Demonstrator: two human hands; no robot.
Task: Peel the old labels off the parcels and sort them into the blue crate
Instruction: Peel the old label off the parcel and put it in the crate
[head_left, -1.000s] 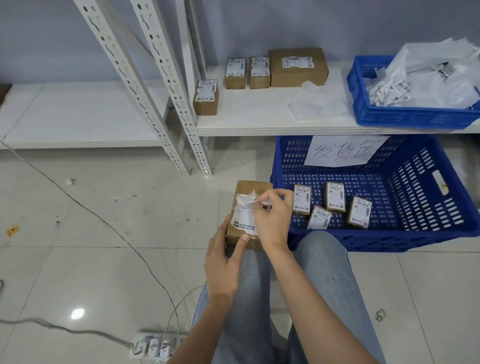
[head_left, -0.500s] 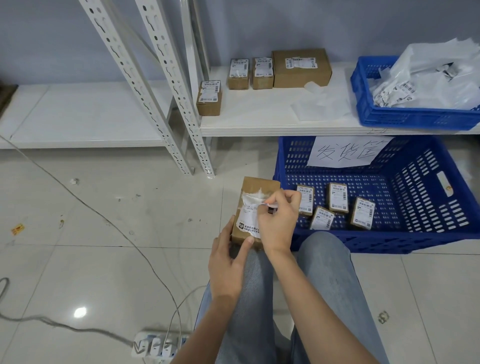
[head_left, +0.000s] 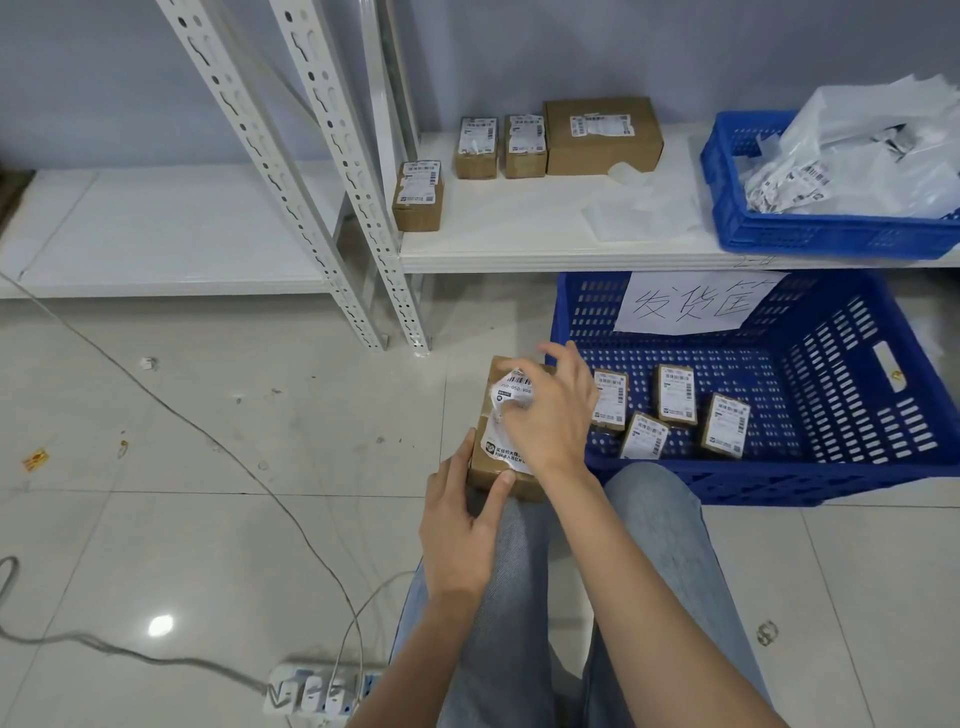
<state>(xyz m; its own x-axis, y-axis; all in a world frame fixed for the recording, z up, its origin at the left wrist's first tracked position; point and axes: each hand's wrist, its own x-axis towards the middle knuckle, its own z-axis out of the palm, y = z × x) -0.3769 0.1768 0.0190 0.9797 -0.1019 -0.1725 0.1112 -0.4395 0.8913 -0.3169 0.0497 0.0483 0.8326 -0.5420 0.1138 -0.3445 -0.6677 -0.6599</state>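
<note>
Parcel (head_left: 506, 470): brown cardboard box, resting on the person's knees at centre frame, just beside the left wall of the blue crate (head_left: 852, 467). Its white label (head_left: 511, 415) is crumpled and partly lifted at the far end; the near end, with printed text, lies flat on the box.

Left hand (head_left: 457, 540): at 7 o'clock from the parcel, thumb and fingers curled round the near edge, gripping the box.

Right hand (head_left: 550, 415): over the box top at 3 o'clock from the label, fingers bent, pinching the raised part of the label; exact finger contact hidden by the hand's back.

Blue crate: on the floor at 3 o'clock from the parcel, with a handwritten paper sign (head_left: 691, 304) on its far wall. Inside lie four small labelled boxes (head_left: 675, 395).

Shelf (head_left: 519, 244): at 12 o'clock, carries three small labelled boxes (head_left: 418, 195) and one larger box (head_left: 602, 135). At 1 o'clock on the shelf, a second blue basket (head_left: 831, 234) holds loose white paper and plastic.

Floor: a power strip (head_left: 311, 693) at 7 o'clock, with a cable (head_left: 208, 431) running away toward 10 o'clock.
</note>
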